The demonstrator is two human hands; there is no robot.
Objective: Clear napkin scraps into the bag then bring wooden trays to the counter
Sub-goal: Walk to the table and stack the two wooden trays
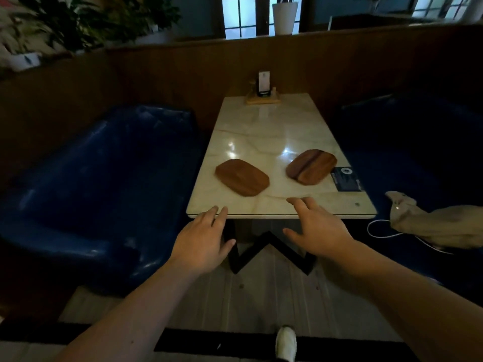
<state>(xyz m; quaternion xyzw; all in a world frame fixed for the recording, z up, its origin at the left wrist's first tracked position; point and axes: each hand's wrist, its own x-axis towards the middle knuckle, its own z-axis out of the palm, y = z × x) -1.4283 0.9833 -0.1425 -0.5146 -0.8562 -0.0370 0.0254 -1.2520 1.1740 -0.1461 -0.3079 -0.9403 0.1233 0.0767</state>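
Note:
Two wooden trays lie on the pale marble table: one brown tray near the left front, a second striped tray near the right front. My left hand hovers at the table's front left edge, fingers spread, holding nothing. My right hand reaches over the front edge, also empty with fingers apart, just short of the trays. A beige cloth bag with a white drawstring rests on the right seat. No napkin scraps are visible on the table.
Blue padded seats flank the table, left and right. A wooden holder with a menu card stands at the far end. A dark card lies at the table's right edge. A black zigzag table leg is below.

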